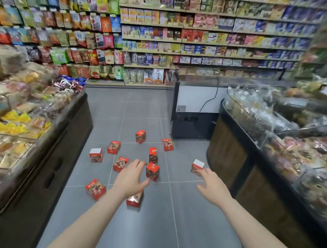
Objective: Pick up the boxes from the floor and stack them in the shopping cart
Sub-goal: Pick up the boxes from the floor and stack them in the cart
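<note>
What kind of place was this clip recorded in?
Almost certainly a grocery or snack shop aisle: wall shelves packed with boxed goods, hanging snack bags, and bulk bins of wrapped sweets on both sides of a grey tiled floor.

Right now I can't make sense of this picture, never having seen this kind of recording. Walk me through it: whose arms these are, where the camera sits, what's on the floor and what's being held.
There is one picture, taken by a wide-angle camera on a person's head, looking forward and down a shop aisle. The two bare arms coming up from the bottom edge are that person's own.

Ten small red boxes are scattered on the grey tiled floor. The left hand reaches out, fingers spread, beside one upright box. The right hand stretches toward the white-topped box on the right; its fingertips look close to it or touching.

Neither hand holds anything. No shopping cart is in view. Snack shelves fill the back wall, and display counters of wrapped goods line both sides.
</note>
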The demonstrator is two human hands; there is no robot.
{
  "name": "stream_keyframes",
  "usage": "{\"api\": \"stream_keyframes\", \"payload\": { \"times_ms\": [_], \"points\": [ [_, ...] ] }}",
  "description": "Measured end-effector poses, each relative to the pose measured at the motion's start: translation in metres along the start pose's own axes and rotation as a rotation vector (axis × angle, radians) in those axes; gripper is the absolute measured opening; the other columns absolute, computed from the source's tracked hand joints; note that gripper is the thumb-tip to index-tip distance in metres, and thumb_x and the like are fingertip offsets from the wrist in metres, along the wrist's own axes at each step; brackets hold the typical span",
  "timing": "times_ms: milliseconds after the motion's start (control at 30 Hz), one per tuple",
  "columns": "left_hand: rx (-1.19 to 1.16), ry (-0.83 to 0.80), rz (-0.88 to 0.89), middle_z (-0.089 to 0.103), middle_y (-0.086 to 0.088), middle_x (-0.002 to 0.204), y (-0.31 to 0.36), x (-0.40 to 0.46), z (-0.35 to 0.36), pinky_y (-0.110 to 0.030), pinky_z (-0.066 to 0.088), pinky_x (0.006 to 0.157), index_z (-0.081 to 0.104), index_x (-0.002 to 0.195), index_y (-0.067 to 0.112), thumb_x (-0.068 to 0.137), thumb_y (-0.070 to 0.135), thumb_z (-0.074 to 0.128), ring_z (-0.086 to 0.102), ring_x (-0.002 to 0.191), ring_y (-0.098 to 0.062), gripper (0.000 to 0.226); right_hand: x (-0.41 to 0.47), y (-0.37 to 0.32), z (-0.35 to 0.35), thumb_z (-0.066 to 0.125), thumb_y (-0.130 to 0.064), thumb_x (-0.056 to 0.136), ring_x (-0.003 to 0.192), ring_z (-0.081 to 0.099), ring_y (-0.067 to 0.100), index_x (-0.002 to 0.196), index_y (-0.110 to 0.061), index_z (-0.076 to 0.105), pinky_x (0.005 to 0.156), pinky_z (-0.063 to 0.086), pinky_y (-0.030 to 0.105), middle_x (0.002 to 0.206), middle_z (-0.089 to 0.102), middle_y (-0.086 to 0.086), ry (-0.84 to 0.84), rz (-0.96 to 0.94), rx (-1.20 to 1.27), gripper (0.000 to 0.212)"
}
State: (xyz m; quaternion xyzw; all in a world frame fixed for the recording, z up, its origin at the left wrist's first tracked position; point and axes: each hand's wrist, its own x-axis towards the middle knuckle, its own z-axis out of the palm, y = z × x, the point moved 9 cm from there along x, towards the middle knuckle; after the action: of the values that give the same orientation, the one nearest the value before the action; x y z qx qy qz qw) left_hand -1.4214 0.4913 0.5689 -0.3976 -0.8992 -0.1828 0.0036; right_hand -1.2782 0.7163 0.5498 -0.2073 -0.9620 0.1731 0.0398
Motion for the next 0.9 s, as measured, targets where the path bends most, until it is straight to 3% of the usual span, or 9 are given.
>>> {"api": "stream_keyframes", "payload": {
  "times_ms": [267,500,633,767,900],
  "points": [
    [-0.012,-0.086,-0.030,0.048,-0.001,0.126,-0.038,0.096,0.050,-0.033,0.044,0.091,0.044,0.134,0.017,0.086,0.040,0.058,0.048,0.119,-0.020,0.055,0.098,0.050,0.031,0.055,-0.028,0.090,0.126,0.044,0.019,0.137,-0.021,0.045,0.103,0.035,0.029,0.137,0.046,0.000,-0.076,0.032,0.049,0.049],
    [-0.017,-0.106,-0.145,0.047,0.000,0.127,-0.067,0.211,0.075,-0.032,0.045,0.087,0.042,0.137,0.018,0.086,0.041,0.059,0.049,0.118,-0.018,0.058,0.224,0.101,0.041,0.059,-0.023,0.086,0.121,0.049,0.020,0.132,-0.020,0.049,0.099,0.038,0.028,0.132,0.049,0.001,-0.178,0.023,0.103,0.047],
    [-0.040,-0.119,-0.195,0.049,0.001,0.126,-0.076,0.271,0.093,-0.036,0.047,0.088,0.045,0.135,0.018,0.079,0.056,0.047,0.050,0.116,-0.020,0.068,0.291,0.133,0.041,0.060,-0.025,0.086,0.114,0.053,0.018,0.130,-0.020,0.051,0.098,0.041,0.028,0.126,0.053,-0.001,-0.201,0.018,0.110,0.045],
    [-0.072,-0.178,-0.202,0.048,0.000,0.130,-0.081,0.321,0.122,-0.035,0.044,0.094,0.044,0.136,0.017,0.084,0.043,0.055,0.049,0.120,-0.022,0.059,0.338,0.160,0.049,0.059,-0.027,0.087,0.109,0.054,0.017,0.129,-0.018,0.052,0.092,0.041,0.026,0.120,0.054,0.001,-0.225,0.047,0.115,0.043],
    [-0.067,-0.239,-0.202,0.050,-0.001,0.127,-0.094,0.378,0.146,-0.036,0.045,0.092,0.045,0.134,0.017,0.079,0.047,0.050,0.052,0.116,-0.023,0.063,0.387,0.184,0.059,0.060,-0.026,0.088,0.111,0.054,0.018,0.129,-0.016,0.052,0.090,0.039,0.022,0.120,0.055,0.002,-0.246,0.088,0.141,0.042]
  ]
}}
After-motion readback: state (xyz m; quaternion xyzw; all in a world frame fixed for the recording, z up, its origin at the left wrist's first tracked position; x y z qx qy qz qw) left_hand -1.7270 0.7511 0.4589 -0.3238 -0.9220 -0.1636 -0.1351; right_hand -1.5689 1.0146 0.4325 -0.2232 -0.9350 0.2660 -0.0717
